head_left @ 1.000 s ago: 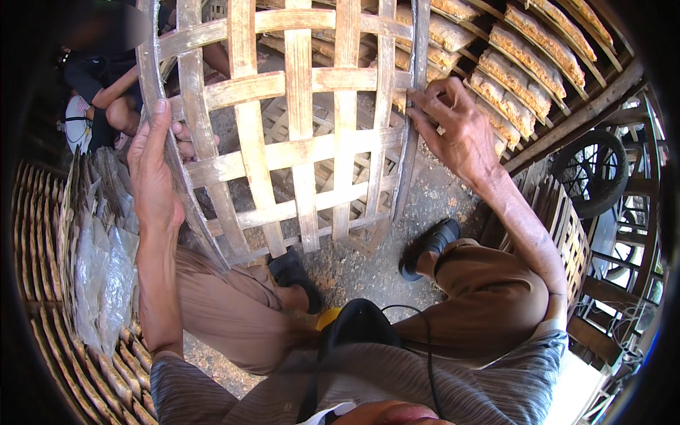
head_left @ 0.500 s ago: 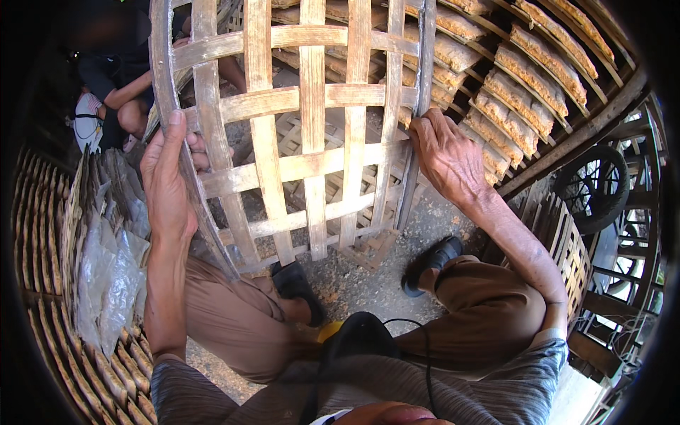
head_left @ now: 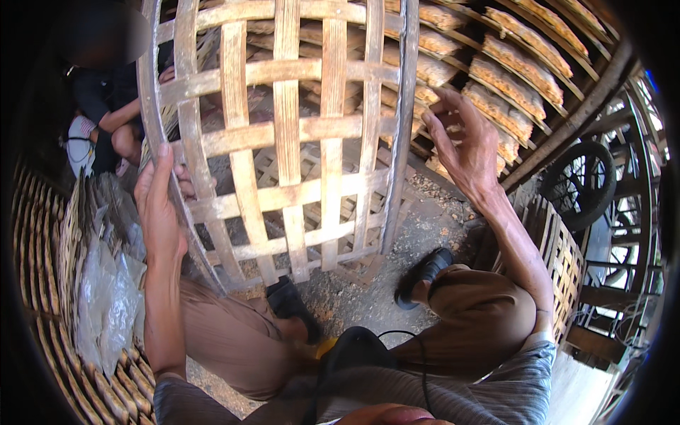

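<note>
Woven bamboo tray (head_left: 283,142) stands upright on its edge w/ the ground, betw. the person's knees. Left hand (head_left: 159,212) curls round its left rim, prob. to steady it; right hand (head_left: 467,152) hangs just off the right rim, fingers loosely spread, holding nothing. Stacked racks (head_left: 510,78) behind tray; plastic bags (head_left: 106,297) left of it.

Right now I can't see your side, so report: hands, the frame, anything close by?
Left hand gripping the woven bamboo frame at its left rim. Right hand open, off the frame's right edge. Frame upright over the feet; another person crouched behind left.
</note>
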The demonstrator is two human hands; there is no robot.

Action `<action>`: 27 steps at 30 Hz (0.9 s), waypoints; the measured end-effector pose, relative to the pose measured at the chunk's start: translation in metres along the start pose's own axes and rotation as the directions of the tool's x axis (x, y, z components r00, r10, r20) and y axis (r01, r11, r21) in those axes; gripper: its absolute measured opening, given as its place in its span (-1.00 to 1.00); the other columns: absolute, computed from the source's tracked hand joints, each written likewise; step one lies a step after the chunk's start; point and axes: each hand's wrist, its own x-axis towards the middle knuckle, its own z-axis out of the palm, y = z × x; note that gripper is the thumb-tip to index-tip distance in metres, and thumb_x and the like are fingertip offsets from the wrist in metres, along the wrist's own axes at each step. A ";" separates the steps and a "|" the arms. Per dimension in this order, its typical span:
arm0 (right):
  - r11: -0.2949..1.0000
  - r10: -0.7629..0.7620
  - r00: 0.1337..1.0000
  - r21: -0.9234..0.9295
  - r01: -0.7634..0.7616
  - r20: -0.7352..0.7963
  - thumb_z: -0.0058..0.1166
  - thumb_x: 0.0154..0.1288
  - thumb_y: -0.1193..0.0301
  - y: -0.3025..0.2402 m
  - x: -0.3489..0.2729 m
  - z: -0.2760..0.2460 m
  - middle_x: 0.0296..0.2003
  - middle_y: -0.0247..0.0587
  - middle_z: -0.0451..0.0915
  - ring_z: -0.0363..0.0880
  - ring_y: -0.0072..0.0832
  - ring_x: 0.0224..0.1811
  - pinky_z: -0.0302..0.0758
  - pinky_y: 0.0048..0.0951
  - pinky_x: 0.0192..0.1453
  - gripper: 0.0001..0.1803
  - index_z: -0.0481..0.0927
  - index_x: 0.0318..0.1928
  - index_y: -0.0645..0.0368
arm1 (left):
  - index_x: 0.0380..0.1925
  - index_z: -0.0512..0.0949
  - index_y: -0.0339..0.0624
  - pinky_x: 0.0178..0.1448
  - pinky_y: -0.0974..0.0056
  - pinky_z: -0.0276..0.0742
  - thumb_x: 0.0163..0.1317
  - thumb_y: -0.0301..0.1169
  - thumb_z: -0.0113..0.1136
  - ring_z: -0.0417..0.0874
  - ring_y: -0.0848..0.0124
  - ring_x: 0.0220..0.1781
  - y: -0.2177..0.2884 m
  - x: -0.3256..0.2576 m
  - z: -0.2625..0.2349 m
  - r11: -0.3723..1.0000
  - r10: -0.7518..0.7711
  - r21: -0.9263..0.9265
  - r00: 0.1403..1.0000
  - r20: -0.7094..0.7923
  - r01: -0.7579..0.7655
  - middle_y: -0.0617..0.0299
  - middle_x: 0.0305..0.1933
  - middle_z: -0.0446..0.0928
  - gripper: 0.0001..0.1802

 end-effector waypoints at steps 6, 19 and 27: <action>0.973 -0.196 0.972 -0.147 0.177 -0.126 0.39 0.41 0.41 0.000 0.024 -0.017 -0.13 -0.15 0.77 0.78 -0.36 -0.33 0.71 -0.30 -0.28 -0.42 0.57 0.40 0.19 | -0.20 0.63 -0.12 -0.40 0.52 0.42 0.65 -0.13 0.17 0.48 0.71 -0.49 0.004 -0.017 0.010 0.998 0.039 0.052 0.996 0.081 -0.043 0.44 -0.41 0.50 -0.68; 0.715 -0.240 0.970 -0.671 0.198 0.030 0.32 0.43 0.37 0.005 0.019 -0.021 -0.33 -0.26 0.69 0.75 -0.27 -0.41 0.68 -0.26 -0.39 -0.89 0.70 -0.21 0.14 | -0.12 0.64 -0.15 -0.37 0.54 0.36 0.63 -0.14 0.19 0.48 0.70 -0.47 -0.002 -0.027 0.007 0.980 0.090 0.155 0.975 0.204 -0.122 0.41 -0.41 0.54 -0.70; 0.959 -0.069 0.950 -0.244 0.147 0.304 0.17 0.61 0.24 0.007 0.005 -0.021 -0.61 -0.08 0.56 0.55 -0.15 -0.61 0.40 -0.03 -0.50 -0.58 0.57 -0.44 0.21 | -0.14 0.65 -0.15 -0.37 0.55 0.34 0.63 -0.14 0.20 0.46 0.72 -0.47 -0.009 -0.022 0.010 0.967 0.108 0.213 0.980 0.168 -0.143 0.42 -0.42 0.53 -0.69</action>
